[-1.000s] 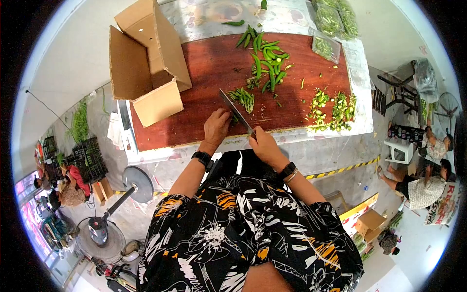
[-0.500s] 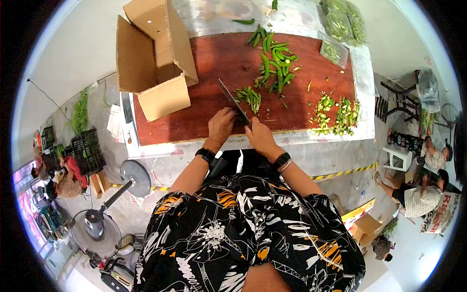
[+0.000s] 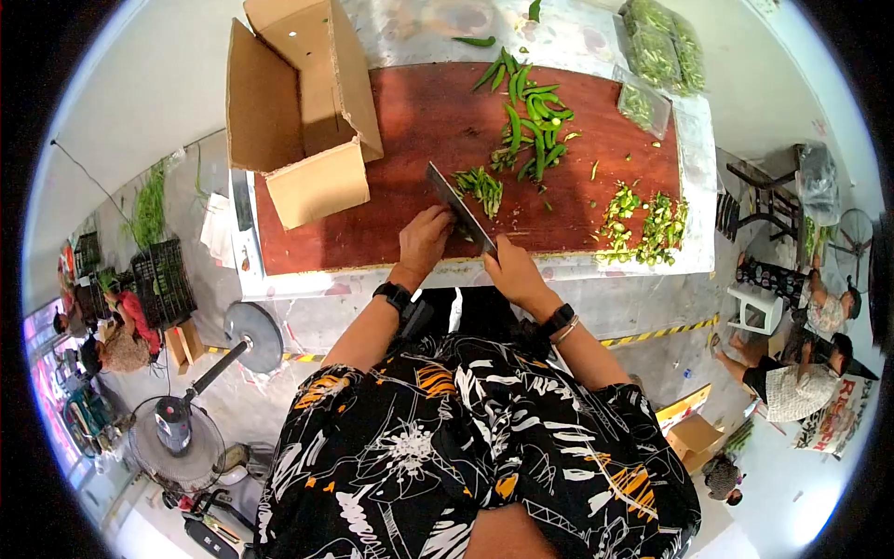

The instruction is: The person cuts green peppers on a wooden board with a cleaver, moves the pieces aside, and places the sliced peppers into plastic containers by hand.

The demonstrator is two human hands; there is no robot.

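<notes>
While the right hand (image 3: 512,270) is gripping a knife (image 3: 463,209) by its handle end, fingers closed around it, the left hand (image 3: 426,240) is curling its fingers beside the blade; whether it is pinching anything is hidden from view. Beyond the blade, a small pile of cut green strips (image 3: 480,190) is lying on the red board (image 3: 419,112), nearer than the whole green peppers (image 3: 533,121). Chopped pieces (image 3: 659,228) are sitting toward the board's right end, and an open cardboard box (image 3: 307,102) is standing at its left.

Grey floor (image 3: 596,303) with striped tape (image 3: 661,333); pale walls (image 3: 121,84); standing fan (image 3: 175,424).
</notes>
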